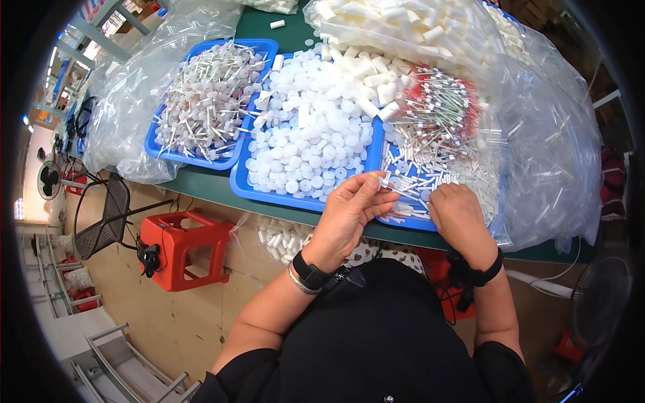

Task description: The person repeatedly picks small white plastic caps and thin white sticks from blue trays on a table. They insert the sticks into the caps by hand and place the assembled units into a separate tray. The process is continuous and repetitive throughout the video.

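Hands sorting small white parts at the table (201, 185)

Left hand (349, 211) is pinching a small white tube (385, 178) in its fingers over the blue tray (403, 220); right hand (459, 215) is resting curled in the tray's parts.

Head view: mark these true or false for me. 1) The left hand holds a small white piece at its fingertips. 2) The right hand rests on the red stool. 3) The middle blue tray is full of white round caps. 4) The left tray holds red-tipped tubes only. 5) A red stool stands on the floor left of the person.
1) True: the left hand pinches a small white piece at its fingertips.
2) False: the right hand lies on the thin white tubes in the right blue tray.
3) True: the middle blue tray is heaped with white round caps.
4) False: the left blue tray holds white caps with stems; the red-tipped tubes lie on the right.
5) True: the red stool stands there.
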Tool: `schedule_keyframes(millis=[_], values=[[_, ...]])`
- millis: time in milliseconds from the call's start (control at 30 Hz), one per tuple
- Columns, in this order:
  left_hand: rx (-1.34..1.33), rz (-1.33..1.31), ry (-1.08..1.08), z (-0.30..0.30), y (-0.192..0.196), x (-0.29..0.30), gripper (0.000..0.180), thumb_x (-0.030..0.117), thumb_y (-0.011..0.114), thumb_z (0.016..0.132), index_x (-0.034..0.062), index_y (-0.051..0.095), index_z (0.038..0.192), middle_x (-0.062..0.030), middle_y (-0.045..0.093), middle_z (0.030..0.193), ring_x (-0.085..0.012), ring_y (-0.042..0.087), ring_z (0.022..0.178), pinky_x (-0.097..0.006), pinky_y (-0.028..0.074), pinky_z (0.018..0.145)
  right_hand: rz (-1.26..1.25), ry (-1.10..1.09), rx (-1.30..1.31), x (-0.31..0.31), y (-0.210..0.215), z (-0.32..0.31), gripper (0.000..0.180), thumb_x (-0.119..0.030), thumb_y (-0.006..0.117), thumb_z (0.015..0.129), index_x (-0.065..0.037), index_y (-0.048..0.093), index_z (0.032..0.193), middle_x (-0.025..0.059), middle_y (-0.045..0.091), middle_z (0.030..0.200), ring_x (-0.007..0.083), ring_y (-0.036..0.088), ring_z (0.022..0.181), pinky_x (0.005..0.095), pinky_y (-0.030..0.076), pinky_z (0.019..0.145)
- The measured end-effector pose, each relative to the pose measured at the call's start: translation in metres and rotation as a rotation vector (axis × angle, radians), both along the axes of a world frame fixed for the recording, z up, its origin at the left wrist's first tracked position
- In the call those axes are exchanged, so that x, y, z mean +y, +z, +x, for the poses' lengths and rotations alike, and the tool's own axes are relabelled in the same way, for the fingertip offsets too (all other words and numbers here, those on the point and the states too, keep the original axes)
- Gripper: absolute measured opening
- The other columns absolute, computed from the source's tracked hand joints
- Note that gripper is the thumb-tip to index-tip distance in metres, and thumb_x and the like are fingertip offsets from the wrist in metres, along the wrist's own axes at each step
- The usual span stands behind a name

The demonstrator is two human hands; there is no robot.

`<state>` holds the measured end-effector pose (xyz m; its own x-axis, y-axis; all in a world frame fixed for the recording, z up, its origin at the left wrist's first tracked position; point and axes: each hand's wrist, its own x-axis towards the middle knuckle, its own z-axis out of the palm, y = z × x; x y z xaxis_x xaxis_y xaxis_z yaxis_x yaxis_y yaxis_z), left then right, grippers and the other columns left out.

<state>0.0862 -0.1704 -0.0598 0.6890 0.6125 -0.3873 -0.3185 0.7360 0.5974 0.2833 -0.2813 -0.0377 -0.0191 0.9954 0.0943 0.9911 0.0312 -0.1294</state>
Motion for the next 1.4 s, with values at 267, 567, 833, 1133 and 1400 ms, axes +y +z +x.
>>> schedule_keyframes(millis=[267,567,833,1133,1400], values=[[-0.018,-0.009,0.022,0.001,0.004,-0.001,0.034,0.023,0.058,0.097,-0.0018,0.055,0.120,-0.0120,0.065,0.102,-0.0217,0.066,0.100,-0.029,0.055,0.085,0.052,-0.248,0.952,-0.001,0.022,-0.020,0.010,-0.004,0.061,0.090,0.003,0.062,0.096,0.0136,0.068,0.088,0.0203,0.069,0.065,0.0288,0.053,0.059],[-0.025,0.013,0.036,0.003,0.005,-0.002,0.032,0.020,0.058,0.097,-0.0019,0.056,0.119,-0.0130,0.065,0.102,-0.0219,0.066,0.100,-0.028,0.055,0.085,0.117,-0.193,0.832,0.002,0.023,-0.023,0.012,-0.004,0.065,0.087,0.001,0.067,0.098,0.0114,0.067,0.081,0.0166,0.065,0.062,0.0277,0.050,0.056],[0.016,0.093,-0.066,0.007,0.002,-0.015,0.031,0.019,0.060,0.095,-0.0021,0.060,0.119,-0.0080,0.066,0.098,-0.0144,0.064,0.092,-0.025,0.053,0.079,0.025,-0.173,1.020,0.007,0.023,-0.030,0.015,-0.005,0.063,0.090,0.004,0.065,0.101,0.0105,0.067,0.079,0.0157,0.067,0.065,0.0257,0.053,0.060],[0.037,0.070,-0.121,0.003,0.004,-0.013,0.032,0.019,0.063,0.094,-0.0016,0.061,0.118,-0.0013,0.062,0.085,-0.0069,0.056,0.073,-0.021,0.045,0.062,0.249,0.001,0.747,0.009,0.008,-0.035,0.027,-0.003,0.068,0.085,0.000,0.062,0.110,0.0133,0.070,0.084,0.0203,0.070,0.070,0.0275,0.055,0.064],[0.042,0.070,-0.035,-0.001,0.004,-0.011,0.029,0.018,0.063,0.094,-0.0014,0.063,0.116,-0.0009,0.062,0.084,-0.0060,0.054,0.070,-0.020,0.045,0.060,0.206,-0.039,0.843,0.019,0.011,-0.044,0.033,-0.004,0.070,0.083,-0.001,0.062,0.114,0.0135,0.069,0.083,0.0234,0.070,0.073,0.0301,0.054,0.064]])
